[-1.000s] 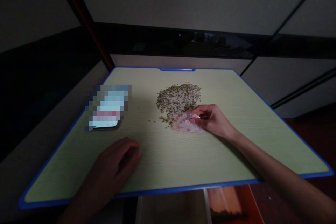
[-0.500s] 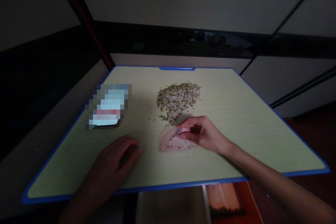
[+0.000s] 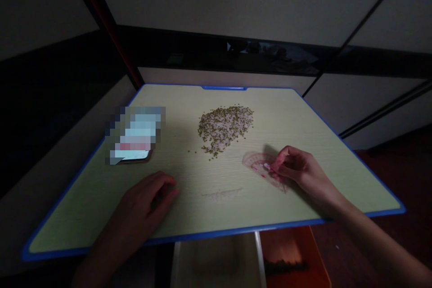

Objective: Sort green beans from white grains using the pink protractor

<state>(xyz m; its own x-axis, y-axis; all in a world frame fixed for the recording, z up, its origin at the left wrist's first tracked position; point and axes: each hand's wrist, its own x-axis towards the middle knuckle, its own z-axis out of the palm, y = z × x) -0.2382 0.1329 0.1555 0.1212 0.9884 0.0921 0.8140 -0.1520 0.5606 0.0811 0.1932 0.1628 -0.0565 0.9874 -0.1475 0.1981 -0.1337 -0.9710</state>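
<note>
Protractor (image 3: 258, 163): clear plastic with pink markings, at about three o'clock on our table (image 3: 189, 222) (twelve is the far edge); its straight side faces seven o'clock, and we cannot tell whether it touches the surface.
Right hand (image 3: 300, 168): pinching the protractor between thumb and fingers at its three o'clock end, our forearm reaching in from five.
Left hand (image 3: 145, 199): at eight o'clock, fingers bent, a narrow gap between thumb and fingertips.
Pile (image 3: 226, 128): toward twelve, where we see dark greenish seeds mixed with paler grains; a few strays lie just beside it on its eight o'clock side.
Pale streak (image 3: 222, 195): a thin line of light grains toward six, between our two hands and apart from the pile.
Phone (image 3: 137, 132): at ten, by the left edge, screen lit but pixelated for us.
Bins: below the near edge, a white-rimmed bin (image 3: 261, 261) at six and an orange bin (image 3: 319, 256) at five, holding dark stuff we cannot identify.
</note>
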